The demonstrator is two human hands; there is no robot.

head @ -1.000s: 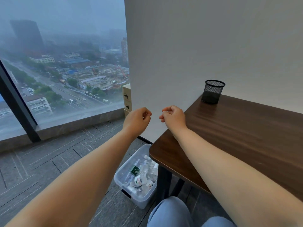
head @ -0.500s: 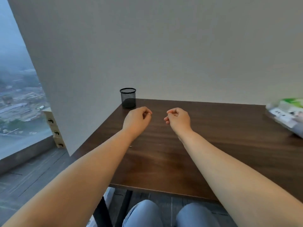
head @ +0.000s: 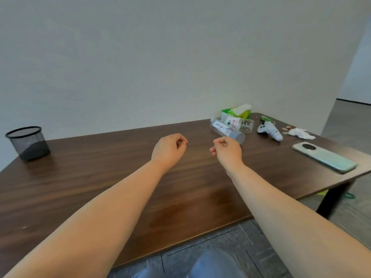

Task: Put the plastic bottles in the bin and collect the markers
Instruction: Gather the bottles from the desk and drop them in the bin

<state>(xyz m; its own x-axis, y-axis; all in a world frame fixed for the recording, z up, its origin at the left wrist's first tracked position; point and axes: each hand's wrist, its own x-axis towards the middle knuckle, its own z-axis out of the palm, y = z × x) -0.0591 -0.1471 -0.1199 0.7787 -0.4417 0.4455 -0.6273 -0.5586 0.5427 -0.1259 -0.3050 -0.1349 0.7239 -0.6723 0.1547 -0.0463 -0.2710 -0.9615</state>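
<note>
Head cam: left hand (head: 169, 150) & right hand (head: 227, 152) curled, empty, over desk (head: 100, 177). Plastic bottles (head: 228, 129) lie just beyond right hand. Bottle step, prob.; next needs a reach and grip.

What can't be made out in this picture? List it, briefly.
Head view only:
- Bottles: their number and label text, since they overlap and are blurred.
- Mesh cup: its inside, hidden by its dark wall at this angle.
- Bin: outside the frame.
- Markers: none can be picked out among the small things at the table's far end.
</note>
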